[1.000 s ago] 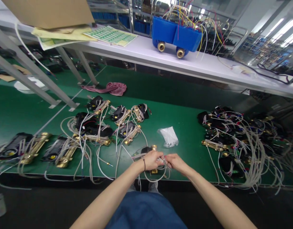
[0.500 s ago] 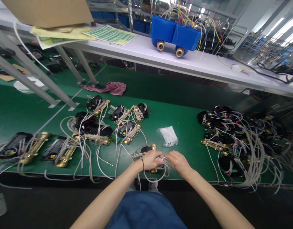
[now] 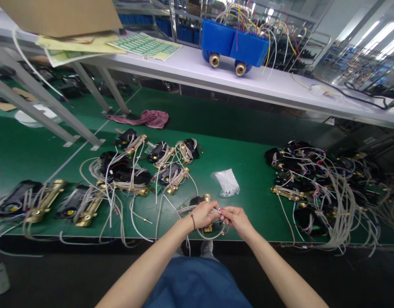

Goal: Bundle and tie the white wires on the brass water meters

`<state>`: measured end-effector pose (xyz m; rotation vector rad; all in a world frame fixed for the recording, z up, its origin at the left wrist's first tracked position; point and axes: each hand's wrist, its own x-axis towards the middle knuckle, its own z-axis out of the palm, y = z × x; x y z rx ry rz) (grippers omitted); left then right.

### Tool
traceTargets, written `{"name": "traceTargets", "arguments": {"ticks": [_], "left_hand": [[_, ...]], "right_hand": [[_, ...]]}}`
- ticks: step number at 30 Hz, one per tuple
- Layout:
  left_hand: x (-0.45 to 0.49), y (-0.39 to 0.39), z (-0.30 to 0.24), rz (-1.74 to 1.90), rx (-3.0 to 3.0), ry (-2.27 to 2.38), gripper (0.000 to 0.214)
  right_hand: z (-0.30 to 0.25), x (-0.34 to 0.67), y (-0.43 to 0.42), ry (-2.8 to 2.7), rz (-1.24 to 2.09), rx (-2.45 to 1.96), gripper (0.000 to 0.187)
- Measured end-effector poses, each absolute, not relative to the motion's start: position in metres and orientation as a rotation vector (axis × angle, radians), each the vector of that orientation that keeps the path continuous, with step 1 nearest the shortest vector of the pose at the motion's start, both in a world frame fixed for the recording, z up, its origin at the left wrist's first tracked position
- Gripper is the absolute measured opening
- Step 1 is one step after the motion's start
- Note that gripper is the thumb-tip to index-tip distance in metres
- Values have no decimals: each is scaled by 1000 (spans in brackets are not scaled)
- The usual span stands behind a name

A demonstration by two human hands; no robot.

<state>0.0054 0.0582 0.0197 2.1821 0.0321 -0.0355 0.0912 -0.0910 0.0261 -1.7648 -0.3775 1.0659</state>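
Left hand (image 3: 203,215), right hand (image 3: 236,221) closed in on white wires (image 3: 215,211); green workbench (image 3: 251,214) beneath;

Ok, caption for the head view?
Left hand and right hand pinch white wires over a brass fitting on a green bench.

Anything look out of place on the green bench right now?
Yes: the wired brass units at the right lie heaped and tangled, unlike the spaced ones at left; a crumpled pink cloth lies on the bench.

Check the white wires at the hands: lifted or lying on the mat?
Lifted: the left hand and right hand pinch the wires together above the mat; a loop sags beneath them.
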Motion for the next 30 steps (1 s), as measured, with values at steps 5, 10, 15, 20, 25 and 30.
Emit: {"name": "traceTargets", "arguments": {"ticks": [5,10,15,20,25,30], "left_hand": [[12,57,13,-10,2197,115,12],[11,62,16,-31,2096,64,19],[10,71,18,-28,1997,-9,35],[7,79,16,29,1955,57,34],[-10,78,11,21,1967,-36,37],[-31,72,16,87,1903,-132,35]], "right_hand": [[27,68,-82,-755,284,-2165,28],[22,60,-89,-1048,-92,-2330,28],[21,52,-88,-1248,-151,-2396,34],[25,44,-80,-926,-105,-2401,32],[22,47,-75,219,747,-1964,61],[4,44,-57,481,826,-1411,37]]}}
